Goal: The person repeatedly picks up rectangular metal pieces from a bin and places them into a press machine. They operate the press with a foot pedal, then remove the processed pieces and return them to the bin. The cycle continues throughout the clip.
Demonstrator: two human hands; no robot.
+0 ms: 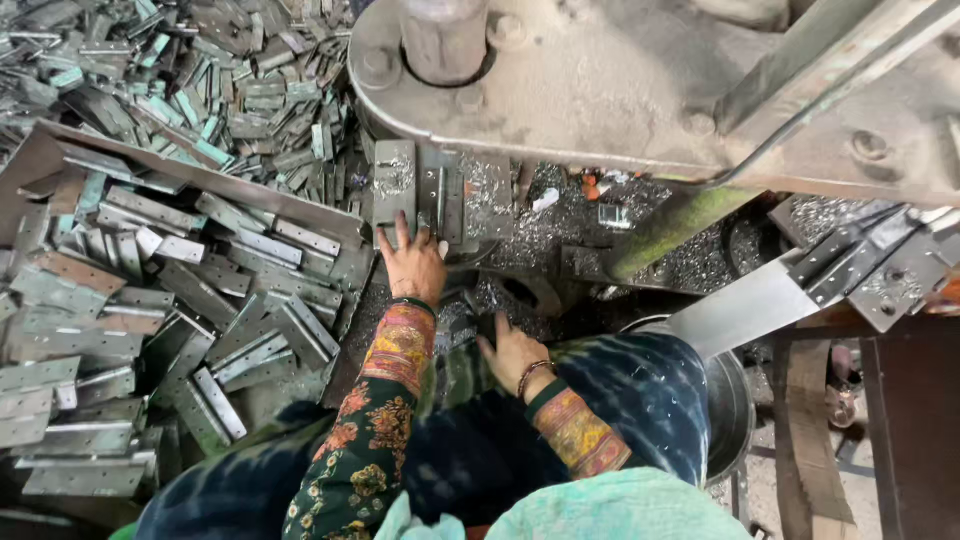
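A grimy workshop seen from above: a heavy grey press fills the top of the view, its bed strewn with glittering metal shavings. The left hand reaches forward to the bed, fingers spread and flat, fingertips touching a hinge that lies opened out just ahead of it, under the press column. The hinge is dull grey steel, two flat leaves joined by a dark centre knuckle, with small screw holes and shavings dusted over it. The right hand rests nearer the body, palm down on the dark blue cloth over the knee, holding nothing. Left of both hands a tray holds a deep heap of like hinges, with more piled beyond it. Right of the right hand stands a steel bucket beneath a sloping chute.
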